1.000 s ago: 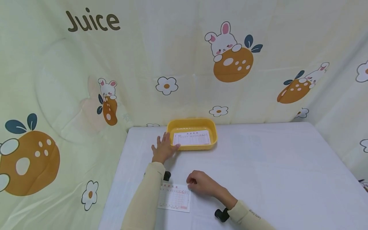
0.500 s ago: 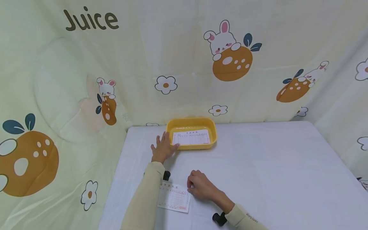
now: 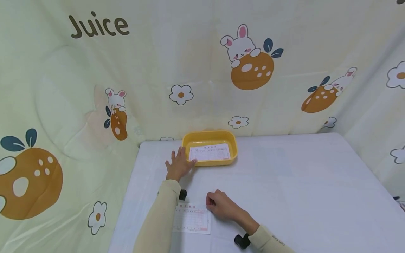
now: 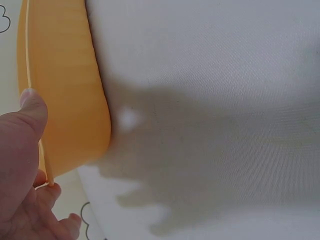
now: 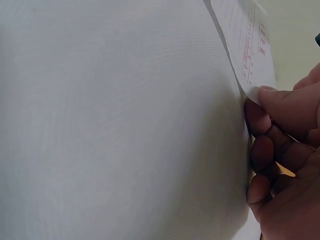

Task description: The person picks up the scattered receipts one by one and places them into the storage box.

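A yellow plastic tray [image 3: 210, 163] stands at the back of the table, with a printed paper form [image 3: 209, 153] lying in it. My left hand [image 3: 179, 166] holds the tray's near left corner. In the left wrist view its thumb [image 4: 34, 111] lies over the rim, and a fingertip touches the end. Nearer the front, my right hand [image 3: 223, 205] pinches the upper right corner of another printed paper form [image 3: 192, 219]. In the right wrist view the red-lined form [image 5: 248, 47] sits between thumb and index finger, the other fingers curled. My left sleeve covers the form's left edge.
White cloth covers the table [image 3: 284, 186]. Behind it hangs a pale curtain [image 3: 202, 59] printed with rabbits, fruit and flowers. Black wrist cameras, the left one [image 3: 182, 194] and the right one [image 3: 242, 241], sit below the hands.
The front form has shifted slightly and lies squarer than half a second ago, its corner still pinched by my right hand. My left hand and the tray stay in place.
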Motion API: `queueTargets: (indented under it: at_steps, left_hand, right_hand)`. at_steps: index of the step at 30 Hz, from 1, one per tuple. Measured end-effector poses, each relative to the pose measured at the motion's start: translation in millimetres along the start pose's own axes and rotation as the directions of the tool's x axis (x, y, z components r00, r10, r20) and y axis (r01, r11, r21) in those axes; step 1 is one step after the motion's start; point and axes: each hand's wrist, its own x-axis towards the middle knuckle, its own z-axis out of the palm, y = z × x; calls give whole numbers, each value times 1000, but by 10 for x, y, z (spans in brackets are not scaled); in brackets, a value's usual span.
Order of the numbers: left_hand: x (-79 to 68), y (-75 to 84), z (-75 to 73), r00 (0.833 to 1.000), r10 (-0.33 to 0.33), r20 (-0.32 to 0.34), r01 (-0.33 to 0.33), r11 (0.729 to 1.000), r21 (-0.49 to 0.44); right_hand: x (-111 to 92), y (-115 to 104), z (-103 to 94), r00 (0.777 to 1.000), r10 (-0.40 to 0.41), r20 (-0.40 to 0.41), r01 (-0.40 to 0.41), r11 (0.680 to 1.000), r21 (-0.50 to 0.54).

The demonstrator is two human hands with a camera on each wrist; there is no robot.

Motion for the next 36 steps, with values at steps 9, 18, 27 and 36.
queueTargets:
  at_steps: [9, 18, 27, 36]
  left_hand:
    - [13, 8, 29, 1000, -16, 0, 16, 1000, 24]
    - [0, 12, 21, 1000, -4, -13, 4, 1000, 31]
    - [-1, 9, 28, 1000, 6, -13, -6, 999, 36]
    - [7, 5, 36, 1000, 6, -11, -6, 999, 35]
  right_hand:
    - [-2, 27, 11, 1000, 2, -13, -2, 1000, 8]
    - [13, 48, 15, 1000, 9, 8, -9, 1000, 18]
    - [-4, 62, 11, 1000, 4, 8, -4, 1000, 18]
    - [-21, 80, -15, 1000, -9, 1, 9, 999, 32]
